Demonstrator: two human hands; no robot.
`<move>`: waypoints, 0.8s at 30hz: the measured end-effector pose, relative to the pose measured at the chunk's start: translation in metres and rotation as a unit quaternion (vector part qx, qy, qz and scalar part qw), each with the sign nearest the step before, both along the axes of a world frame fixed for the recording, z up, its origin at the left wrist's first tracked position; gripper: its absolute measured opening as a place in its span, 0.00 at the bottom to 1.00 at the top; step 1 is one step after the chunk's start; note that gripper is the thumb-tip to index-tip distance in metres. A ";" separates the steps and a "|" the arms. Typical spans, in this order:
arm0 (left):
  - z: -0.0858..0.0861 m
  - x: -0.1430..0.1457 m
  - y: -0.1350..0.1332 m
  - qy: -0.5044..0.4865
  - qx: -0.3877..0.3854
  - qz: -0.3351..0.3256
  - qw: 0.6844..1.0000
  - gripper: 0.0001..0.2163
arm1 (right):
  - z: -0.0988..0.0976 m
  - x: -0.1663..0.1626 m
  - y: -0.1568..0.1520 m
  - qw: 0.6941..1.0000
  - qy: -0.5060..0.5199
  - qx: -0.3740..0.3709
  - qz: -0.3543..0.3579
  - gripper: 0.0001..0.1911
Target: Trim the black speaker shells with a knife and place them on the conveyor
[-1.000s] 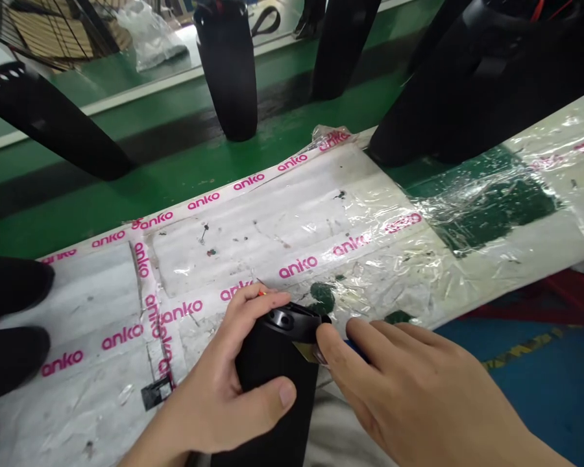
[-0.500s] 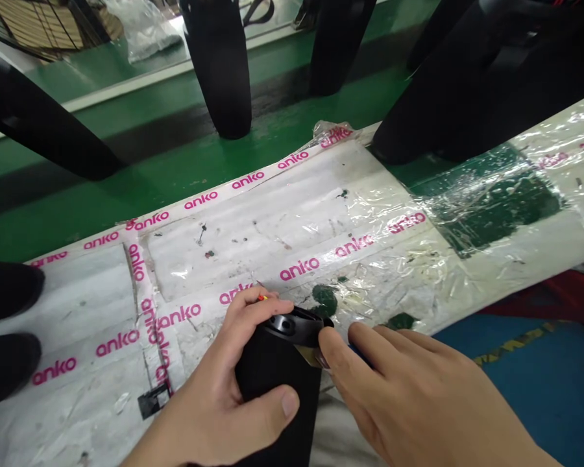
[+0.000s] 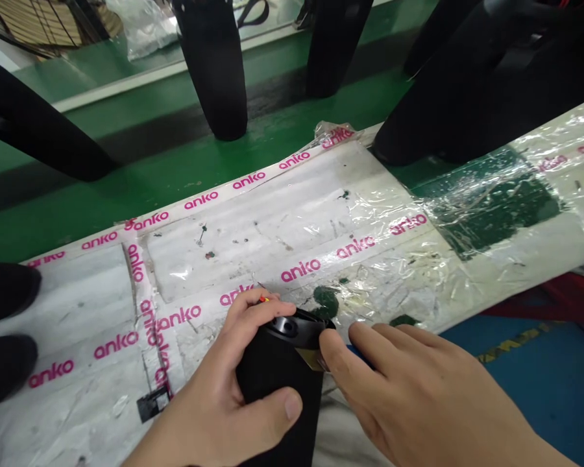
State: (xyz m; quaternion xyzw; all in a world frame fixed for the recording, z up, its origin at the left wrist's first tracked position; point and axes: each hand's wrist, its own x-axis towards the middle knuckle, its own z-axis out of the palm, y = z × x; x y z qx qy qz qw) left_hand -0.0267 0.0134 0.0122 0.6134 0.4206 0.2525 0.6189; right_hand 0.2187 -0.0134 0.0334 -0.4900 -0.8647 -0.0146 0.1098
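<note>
The left hand (image 3: 219, 395) is wrapped around a long, matte black casing (image 3: 277, 363), fingers over its far end and thumb along its face. The casing stands at the near edge of the worktop, its lower part running out of the bottom of the view. Its body is flat, dark and plain; its upper end is a glossy black, curved rim with a round hole, and a tiny red-and-yellow tip (image 3: 264, 299) shows by the fingers. The right hand (image 3: 418, 389), apart from the left, pinches a thin, yellowish, flat blade-like piece (image 3: 312, 359) against the rim's right side. Beyond lies scuffed, whitish plastic sheeting (image 3: 253, 233) with pink-lettered "anko" tape. Farther off, similar tapering black casings (image 3: 219, 78) stand on a green surface (image 3: 150, 155).
</note>
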 end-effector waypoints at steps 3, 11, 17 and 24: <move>0.001 0.000 0.000 -0.003 -0.002 -0.001 1.000 0.31 | 0.001 0.000 0.002 1.000 -0.006 -0.011 0.013 0.23; 0.001 0.003 0.002 -0.002 -0.001 0.015 1.000 0.34 | 0.006 -0.002 -0.007 0.998 -0.031 -0.042 -0.026 0.26; 0.009 0.012 0.000 0.004 -0.023 0.056 0.998 0.37 | 0.010 -0.004 -0.007 0.996 -0.055 -0.055 -0.040 0.24; 0.007 0.013 0.000 0.062 0.050 0.050 0.996 0.32 | 0.041 0.000 0.014 0.989 -0.078 -0.124 0.018 0.22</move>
